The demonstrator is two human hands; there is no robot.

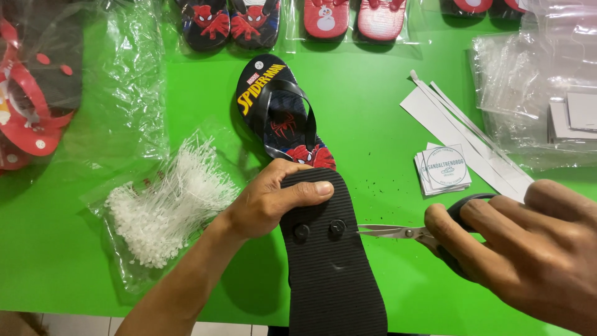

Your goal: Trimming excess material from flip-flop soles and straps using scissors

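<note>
An upturned black flip-flop was held sole-up on the green table by the left hand, whose thumb was laid flat across the ribbed sole near its upper end while the remaining fingers were curled around the left edge, so that the hand was closed in a grasp on the sandal. Two round strap plugs were seen on the sole just below the thumb. A pair of scissors with black handles was gripped by the right hand, the fingers being wrapped through and over the handles; the blades were nearly closed and their tip was brought just beside the right-hand plug, though contact could not be confirmed. A second flip-flop, black with a yellow and red printed footbed, was laid face-up just beyond the held one. A clear bag of white plastic tag fasteners was lying to the left, and a small stack of round-printed labels to the right.
</note>
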